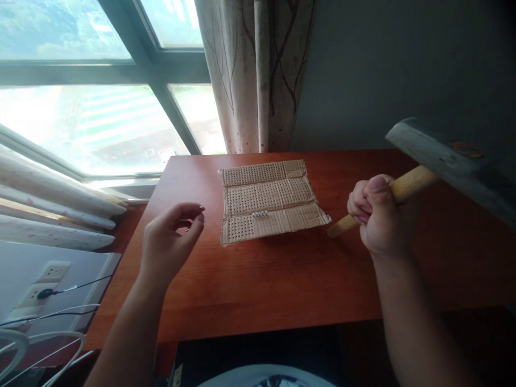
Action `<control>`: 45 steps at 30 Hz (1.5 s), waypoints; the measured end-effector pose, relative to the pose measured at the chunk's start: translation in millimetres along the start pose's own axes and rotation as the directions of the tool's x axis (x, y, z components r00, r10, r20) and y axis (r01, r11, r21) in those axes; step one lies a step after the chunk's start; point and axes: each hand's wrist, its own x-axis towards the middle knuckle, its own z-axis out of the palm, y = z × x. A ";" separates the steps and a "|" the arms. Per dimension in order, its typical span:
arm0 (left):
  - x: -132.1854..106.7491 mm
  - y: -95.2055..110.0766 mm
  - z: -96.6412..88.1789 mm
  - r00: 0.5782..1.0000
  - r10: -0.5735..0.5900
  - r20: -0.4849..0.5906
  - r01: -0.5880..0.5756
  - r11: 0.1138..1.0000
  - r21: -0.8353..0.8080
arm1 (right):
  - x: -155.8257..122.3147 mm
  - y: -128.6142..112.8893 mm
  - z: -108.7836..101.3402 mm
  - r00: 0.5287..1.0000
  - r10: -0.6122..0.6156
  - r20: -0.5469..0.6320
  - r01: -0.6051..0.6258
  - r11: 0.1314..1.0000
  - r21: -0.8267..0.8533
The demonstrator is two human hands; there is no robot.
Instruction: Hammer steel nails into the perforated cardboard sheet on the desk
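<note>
A folded piece of cardboard (268, 201) full of small holes lies on the red-brown table (282, 279). A short row of small pale nail heads (260, 214) sits in it near the lower fold. My right hand (377, 217) is closed round the wooden handle of a hammer (443, 161), whose grey metal head is raised at the right, above the table. My left hand (171, 242) hovers left of the cardboard, thumb and forefinger pinched on a small thin dark thing, perhaps a nail.
A window (100, 107) and a patterned curtain (258, 75) stand behind the table. At the lower left is a wall socket (44, 279) with white cables. A grey wall rises behind the table's right part.
</note>
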 end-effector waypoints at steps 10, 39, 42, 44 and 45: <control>12.4 68.6 42.0 0.948 0.275 0.162 -0.231 0.941 -0.248 | -1.1 1.2 -1.2 1.000 0.004 -0.004 -0.004 1.000 0.020; 19.6 68.1 62.0 0.933 0.277 0.228 -0.239 0.954 -0.179 | -1.1 -0.2 0.1 1.000 0.023 0.004 -0.023 1.000 0.010; 19.7 67.4 62.2 0.935 0.275 0.226 -0.238 0.955 -0.177 | -1.3 -0.1 -0.1 1.000 0.020 0.011 -0.021 1.000 0.008; 19.7 66.4 62.7 0.935 0.276 0.222 -0.239 0.954 -0.179 | -1.3 0.4 -0.3 1.000 0.017 0.013 -0.018 1.000 0.004; 19.7 65.9 63.0 0.935 0.276 0.222 -0.239 0.954 -0.182 | -1.3 0.7 -0.5 1.000 0.016 0.011 -0.016 1.000 0.001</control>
